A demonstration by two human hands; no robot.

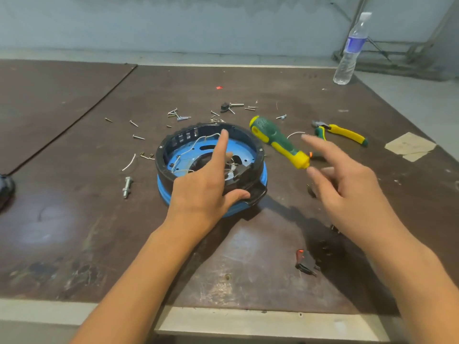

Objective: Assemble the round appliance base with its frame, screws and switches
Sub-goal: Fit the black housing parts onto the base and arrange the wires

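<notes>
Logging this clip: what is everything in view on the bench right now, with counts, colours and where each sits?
round base: one, blue with black frame ring, table centre
screwdriver: one, green and yellow, right of the base
pliers: one, yellow and green handles, far right
loose screws: many, silver, scattered behind and left of the base
bolt: one, silver, left of the base
switch: one, black with red, near side, right
water bottle: one, clear with blue label, far right corner
table: one, dark brown, under everything
left hand: one, bare, on the base, index finger straight
right hand: one, bare, fingers spread, beside the screwdriver
</notes>
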